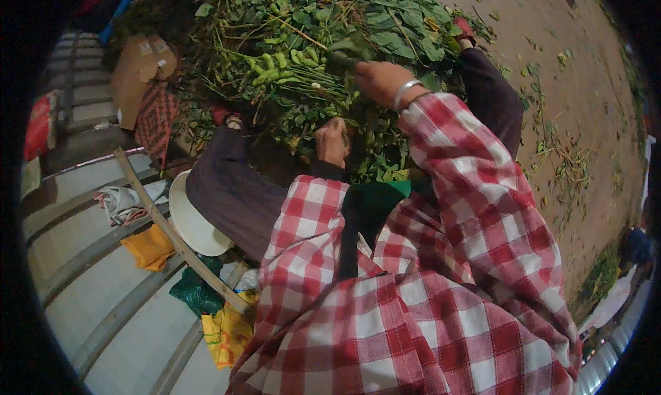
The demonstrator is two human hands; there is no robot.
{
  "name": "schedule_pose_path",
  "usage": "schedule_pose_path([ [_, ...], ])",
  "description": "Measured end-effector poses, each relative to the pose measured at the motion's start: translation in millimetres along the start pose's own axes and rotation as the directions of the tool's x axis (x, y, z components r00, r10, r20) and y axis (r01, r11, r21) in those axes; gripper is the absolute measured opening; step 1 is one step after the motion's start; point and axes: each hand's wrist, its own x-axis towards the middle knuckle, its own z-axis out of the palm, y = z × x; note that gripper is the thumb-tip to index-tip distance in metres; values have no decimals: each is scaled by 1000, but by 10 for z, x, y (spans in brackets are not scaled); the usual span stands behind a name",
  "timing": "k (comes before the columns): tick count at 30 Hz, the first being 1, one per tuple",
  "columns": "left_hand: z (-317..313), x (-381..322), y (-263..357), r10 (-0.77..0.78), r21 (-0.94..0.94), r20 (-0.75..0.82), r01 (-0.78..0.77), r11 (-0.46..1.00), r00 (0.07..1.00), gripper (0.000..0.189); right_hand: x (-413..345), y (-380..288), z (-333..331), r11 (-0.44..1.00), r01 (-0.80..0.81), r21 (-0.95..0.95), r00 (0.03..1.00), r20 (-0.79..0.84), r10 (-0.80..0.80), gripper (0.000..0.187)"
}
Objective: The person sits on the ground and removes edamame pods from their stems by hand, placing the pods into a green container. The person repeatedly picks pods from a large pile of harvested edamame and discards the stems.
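Observation:
My left hand is closed around the stems of a leafy plant, low in the middle of the view, in front of a large heap of bean plants. Above and to its right, my right hand, with a silver bracelet at the wrist, has its fingers bent at some blurred dark green leaves. Whether it grips them cannot be told. Plump green bean pods on cut stems lie on the heap to the left of my right hand. My legs stretch on both sides of the heap.
Left of me are a white basin, a wooden pole, an orange cloth, a yellow bag and a cardboard box. Loose leaves and stems are scattered over the brown ground at the right.

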Motion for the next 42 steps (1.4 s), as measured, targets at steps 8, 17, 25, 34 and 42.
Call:
schedule_pose_path([
  [8, 20, -235, 477, -163, -404, 185, 226, 886, 969, 17, -926, 93, 380, 919, 11, 395, 995, -99, 30, 26],
  [17, -315, 308, 134, -104, -477, 356, 276, 834, 929, 43, -1237, -484, 482, 519, 76, 852, 971, -181, 155, 23],
  [25, -1240, 1400, -814, -157, -627, 425, 415, 659, 892, 22, -854, -677, 896, 434, 116, 894, 913, -268, 308, 19],
  [34, -260, 419, 291, -212, -32, -33, 211, 977, 977, 23, -791, -585, 974, 493, 50, 868, 884, -268, 383, 18],
  [42, -681, 29, 720, -275, -359, -172, 200, 912, 946, 31, -695, -841, 1058, 350, -48, 935, 918, -97, 385, 28],
])
